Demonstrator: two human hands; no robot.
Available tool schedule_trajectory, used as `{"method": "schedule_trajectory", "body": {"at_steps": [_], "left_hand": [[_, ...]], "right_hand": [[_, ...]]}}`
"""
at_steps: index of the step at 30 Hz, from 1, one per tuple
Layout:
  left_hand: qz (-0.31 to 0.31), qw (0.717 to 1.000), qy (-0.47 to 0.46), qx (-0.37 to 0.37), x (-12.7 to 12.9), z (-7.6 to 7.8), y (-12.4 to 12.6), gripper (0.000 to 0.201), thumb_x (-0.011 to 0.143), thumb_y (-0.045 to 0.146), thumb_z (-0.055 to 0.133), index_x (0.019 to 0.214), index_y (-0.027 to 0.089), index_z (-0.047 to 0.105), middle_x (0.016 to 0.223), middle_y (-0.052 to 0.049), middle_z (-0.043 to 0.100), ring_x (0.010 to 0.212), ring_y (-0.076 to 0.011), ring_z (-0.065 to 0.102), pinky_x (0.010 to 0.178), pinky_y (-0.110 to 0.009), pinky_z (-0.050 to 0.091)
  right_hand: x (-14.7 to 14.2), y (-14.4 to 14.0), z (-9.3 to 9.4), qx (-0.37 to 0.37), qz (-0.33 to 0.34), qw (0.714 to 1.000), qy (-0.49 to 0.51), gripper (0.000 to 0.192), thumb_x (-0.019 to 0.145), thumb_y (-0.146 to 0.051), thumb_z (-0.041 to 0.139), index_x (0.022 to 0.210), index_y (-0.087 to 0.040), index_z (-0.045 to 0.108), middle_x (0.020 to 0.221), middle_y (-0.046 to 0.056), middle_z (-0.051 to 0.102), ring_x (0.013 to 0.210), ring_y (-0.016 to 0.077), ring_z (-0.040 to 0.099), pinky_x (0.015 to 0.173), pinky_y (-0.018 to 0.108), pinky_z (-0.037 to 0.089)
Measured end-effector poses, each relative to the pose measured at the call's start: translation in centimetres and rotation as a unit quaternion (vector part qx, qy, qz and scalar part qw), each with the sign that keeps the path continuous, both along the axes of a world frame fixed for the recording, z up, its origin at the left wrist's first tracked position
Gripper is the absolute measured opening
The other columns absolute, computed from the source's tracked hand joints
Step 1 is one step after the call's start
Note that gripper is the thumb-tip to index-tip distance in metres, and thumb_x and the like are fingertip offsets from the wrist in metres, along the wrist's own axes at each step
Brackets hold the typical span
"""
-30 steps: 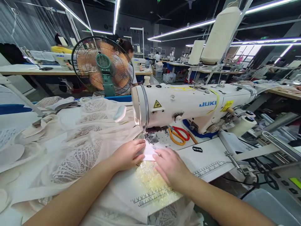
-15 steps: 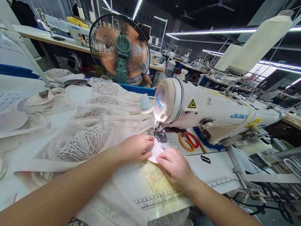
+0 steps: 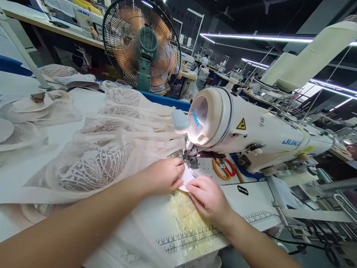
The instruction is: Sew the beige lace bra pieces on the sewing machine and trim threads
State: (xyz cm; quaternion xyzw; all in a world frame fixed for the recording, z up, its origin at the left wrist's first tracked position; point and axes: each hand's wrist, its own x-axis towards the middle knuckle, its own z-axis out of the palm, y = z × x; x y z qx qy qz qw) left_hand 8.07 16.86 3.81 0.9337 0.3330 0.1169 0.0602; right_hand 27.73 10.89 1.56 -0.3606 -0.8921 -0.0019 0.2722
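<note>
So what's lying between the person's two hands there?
In the head view, a small white fabric piece lies between the left hand and right hand, pressed flat by both.
</note>
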Motion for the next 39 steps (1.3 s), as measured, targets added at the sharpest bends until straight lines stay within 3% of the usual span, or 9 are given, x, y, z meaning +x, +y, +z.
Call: {"method": "schedule_trajectory", "body": {"at_steps": [6, 17, 24, 31, 35, 37, 39], "left_hand": [[0.004, 1.0, -0.012, -0.016, 0.3, -0.9, 0.4, 0.036, 0.084, 0.036, 0.052, 0.103, 0.006, 0.062, 0.103, -0.017, 0.06, 0.095, -0.0286, 0.054, 0.085, -0.04, 0.047], [0.012, 1.0, -0.002, -0.011, 0.6, -1.0, 0.2, 0.024, 0.083, 0.029, 0.05, 0.092, 0.01, 0.063, 0.097, -0.013, 0.06, 0.088, -0.0255, 0.054, 0.075, -0.036, 0.046], [0.008, 0.999, 0.006, 0.048, 0.4, -0.9, -0.2, 0.025, 0.083, 0.034, 0.052, 0.088, 0.013, 0.064, 0.09, -0.011, 0.064, 0.086, -0.0268, 0.054, 0.069, -0.039, 0.043], [0.026, 0.994, 0.038, 0.095, 0.0, -1.4, 0.5, 0.031, 0.086, 0.035, 0.05, 0.101, 0.011, 0.064, 0.105, -0.014, 0.065, 0.091, -0.0277, 0.053, 0.069, -0.04, 0.042], [0.029, 0.988, 0.056, 0.142, 0.1, -0.9, 0.1, 0.018, 0.087, 0.02, 0.048, 0.089, 0.015, 0.065, 0.105, -0.012, 0.065, 0.089, -0.0268, 0.055, 0.065, -0.038, 0.041], [0.013, 0.99, 0.078, 0.118, 0.4, -0.3, -0.9, 0.021, 0.085, 0.011, 0.046, 0.079, 0.017, 0.065, 0.096, -0.009, 0.066, 0.082, -0.0249, 0.057, 0.06, -0.035, 0.039], [0.019, 0.991, 0.122, 0.06, 0.8, 0.4, -2.1, 0.023, 0.079, 0.004, 0.048, 0.082, 0.017, 0.066, 0.089, -0.008, 0.066, 0.068, -0.0219, 0.058, 0.049, -0.032, 0.034]], "right_hand": [[0.3, -0.1, 0.1, -0.021, -0.013, 1.0, -0.007, 0.019, 0.089, -0.011, 0.047, 0.095, -0.017, 0.064, 0.086, 0.006, 0.066, 0.08, 0.0194, 0.055, 0.069, 0.033, 0.044], [-0.4, -0.2, 0.4, -0.018, -0.017, 1.0, 0.001, 0.022, 0.088, -0.01, 0.045, 0.093, -0.017, 0.065, 0.084, 0.007, 0.065, 0.078, 0.0193, 0.055, 0.068, 0.033, 0.046], [-0.4, -0.1, 0.4, -0.015, -0.015, 1.0, -0.001, 0.021, 0.088, -0.011, 0.046, 0.094, -0.018, 0.065, 0.084, 0.007, 0.066, 0.078, 0.0191, 0.057, 0.067, 0.032, 0.048], [-0.4, 0.2, 0.0, -0.001, 0.0, 1.0, 0.001, 0.024, 0.089, -0.011, 0.045, 0.106, -0.015, 0.062, 0.093, 0.008, 0.068, 0.083, 0.021, 0.058, 0.07, 0.034, 0.051], [-0.4, 0.3, 0.0, 0.021, 0.021, 1.0, 0.007, 0.024, 0.088, -0.011, 0.046, 0.107, -0.013, 0.061, 0.1, 0.01, 0.068, 0.088, 0.0216, 0.06, 0.077, 0.036, 0.053], [-0.4, 0.3, 0.0, 0.031, 0.036, 0.999, 0.013, 0.024, 0.088, -0.011, 0.046, 0.107, -0.013, 0.061, 0.102, 0.011, 0.068, 0.09, 0.0216, 0.061, 0.078, 0.037, 0.054], [-0.3, 0.3, 0.0, 0.03, 0.051, 0.998, 0.019, 0.025, 0.087, -0.011, 0.046, 0.108, -0.013, 0.06, 0.102, 0.012, 0.068, 0.092, 0.0216, 0.061, 0.079, 0.037, 0.055]]}}
